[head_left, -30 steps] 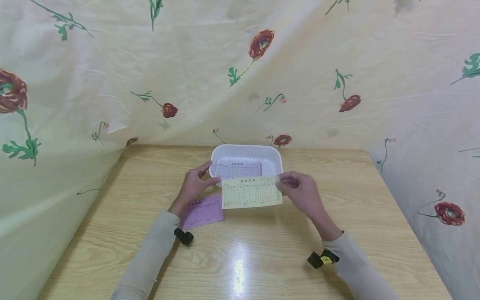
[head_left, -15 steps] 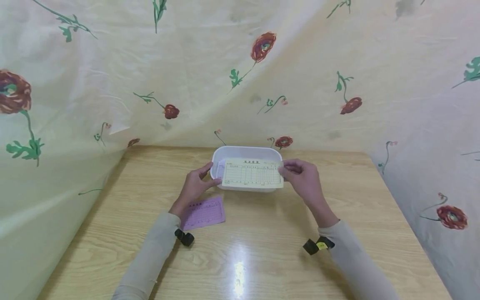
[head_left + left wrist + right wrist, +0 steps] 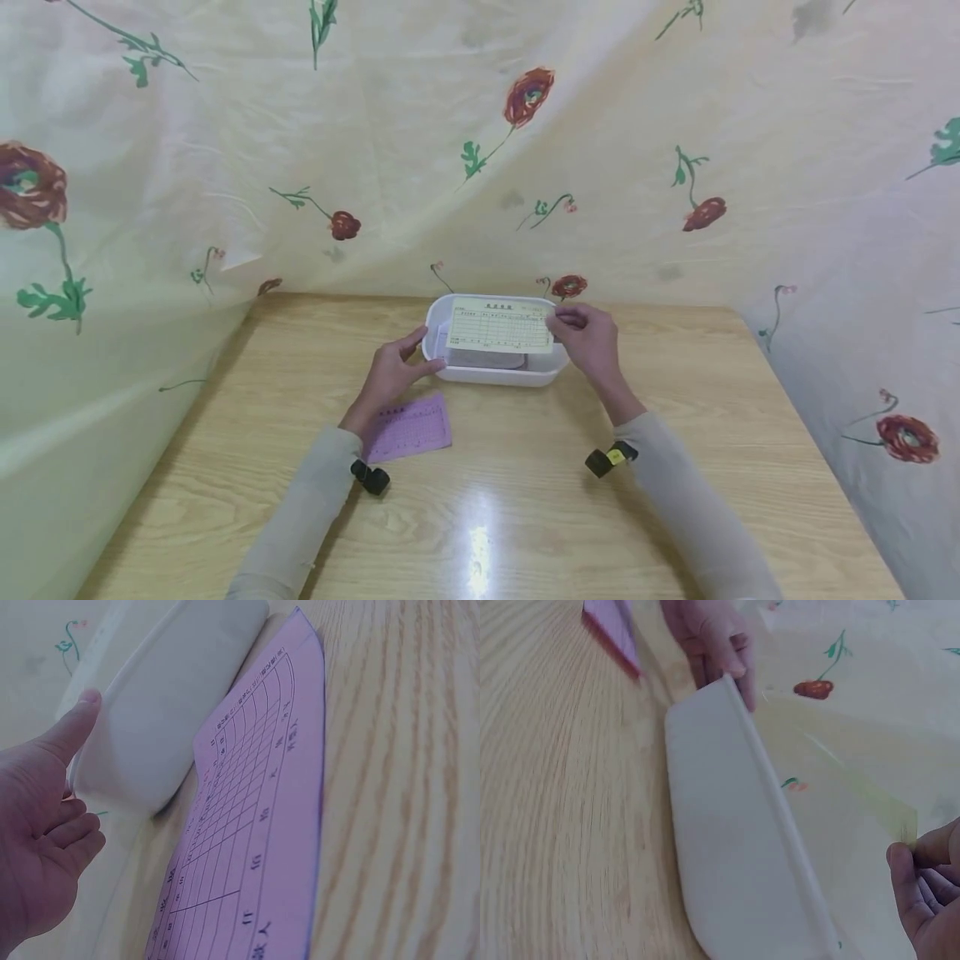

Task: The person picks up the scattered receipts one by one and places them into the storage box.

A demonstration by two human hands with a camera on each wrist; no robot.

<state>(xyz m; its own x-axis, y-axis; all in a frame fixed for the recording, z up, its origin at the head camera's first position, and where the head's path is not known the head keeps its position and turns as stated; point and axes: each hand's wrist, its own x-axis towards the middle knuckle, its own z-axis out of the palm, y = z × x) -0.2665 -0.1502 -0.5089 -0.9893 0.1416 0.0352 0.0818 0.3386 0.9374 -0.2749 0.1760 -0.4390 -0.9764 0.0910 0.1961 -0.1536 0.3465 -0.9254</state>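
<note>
My left hand [image 3: 393, 367] holds the left end of a white plastic tub [image 3: 498, 378], its thumb at the rim [image 3: 142, 656] in the left wrist view. Between thumb and fingers, my right hand [image 3: 587, 337] pinches the right edge of a pale yellow printed receipt slip [image 3: 498, 327]. The slip is held over the tub, hiding much of its inside; in the right wrist view the slip [image 3: 896, 817] shows edge-on above the rim. Part of a paler purple slip [image 3: 441, 343] shows inside the tub. A purple receipt pad [image 3: 411, 429] lies by my left wrist.
The tub stands near the back of a wooden table [image 3: 525, 500]. Behind and at both sides hangs a flowered cloth [image 3: 420, 150]. A black camera is strapped on each wrist.
My right hand has carried the yellow slip up and back from in front of the tub to over it. The left hand stays at the tub's left end; the purple pad has not moved.
</note>
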